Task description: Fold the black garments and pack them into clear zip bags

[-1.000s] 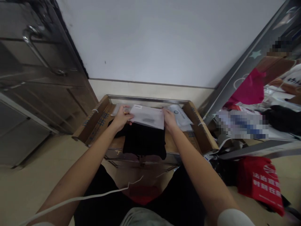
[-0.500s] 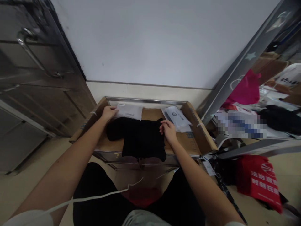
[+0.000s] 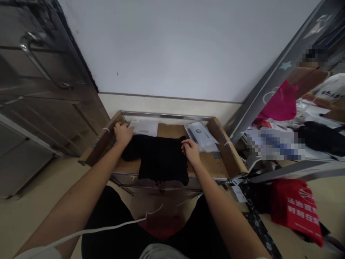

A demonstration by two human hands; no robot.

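A folded black cloth piece, its rounded flap turned to the left, lies across a shallow brown cardboard tray and hangs over the front edge. The left hand, fingers bent, is at the left end of a flat, translucent white plastic bag behind the cloth; whether it grips the bag cannot be told. The right hand, fingers curled and narrowly spaced, is at the cloth's upper right corner; a pinch cannot be confirmed. The step appears to be positioning bag and cloth; a further move would call for a secure hold on the cloth's edge. Lettering: a grey-white plastic pouch at right bears a round dark emblem and a word apparently beginning "RO"; the bag's small label is illegible; a red bag reads "法治宣" and "时刻在", the line ends being unclear.
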